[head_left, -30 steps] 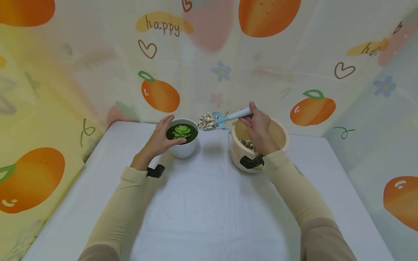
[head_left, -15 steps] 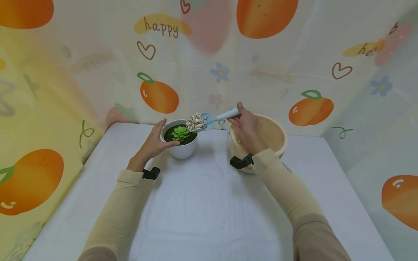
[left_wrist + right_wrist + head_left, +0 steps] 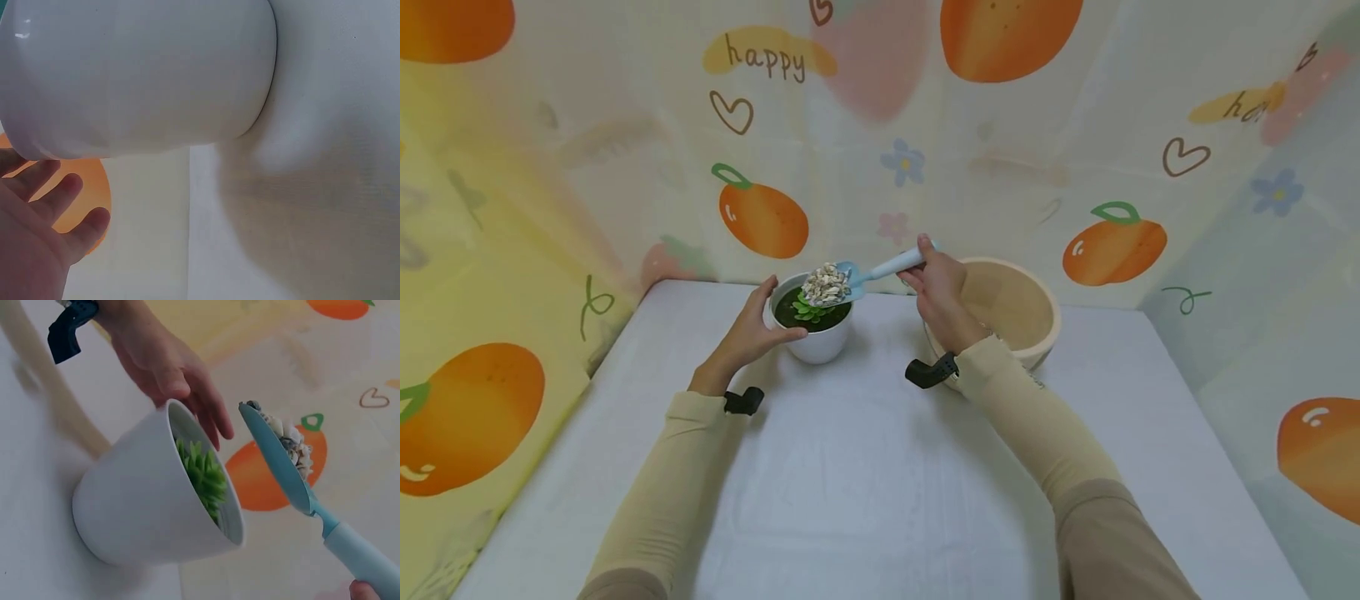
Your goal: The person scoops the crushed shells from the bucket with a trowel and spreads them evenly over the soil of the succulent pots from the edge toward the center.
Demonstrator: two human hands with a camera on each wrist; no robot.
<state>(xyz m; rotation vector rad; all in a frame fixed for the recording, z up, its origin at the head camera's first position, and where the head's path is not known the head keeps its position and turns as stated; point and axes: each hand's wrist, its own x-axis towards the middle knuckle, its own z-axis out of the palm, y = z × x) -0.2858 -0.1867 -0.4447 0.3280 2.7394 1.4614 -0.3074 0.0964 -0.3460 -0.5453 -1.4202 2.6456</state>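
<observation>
In the head view my right hand [image 3: 943,300] grips the handle of a small light-blue garden trowel [image 3: 889,267]. Its blade carries a heap of pale and grey pebbles [image 3: 825,285] over a white flowerpot [image 3: 822,347]. Inside the pot, a green succulent [image 3: 809,312] sits in dark soil, partly covered by the trowel in this view. From the right wrist view, the loaded blade [image 3: 275,456] is above the pot's rim, apart from it. My left hand [image 3: 739,337] is at the pot's left side, thumb and fingers spread, fingertips right at the rim [image 3: 170,415].
A large beige pot [image 3: 1047,329] stands to the right, partly behind my right forearm. Both pots are near the back edge of a table with a white cloth [image 3: 850,467]. A fruit-printed curtain [image 3: 992,192] hangs behind and at the sides.
My right hand has moved left, bringing the loaded trowel from between the two pots to over the succulent. My left hand has shifted slightly left at the white pot's rim.
</observation>
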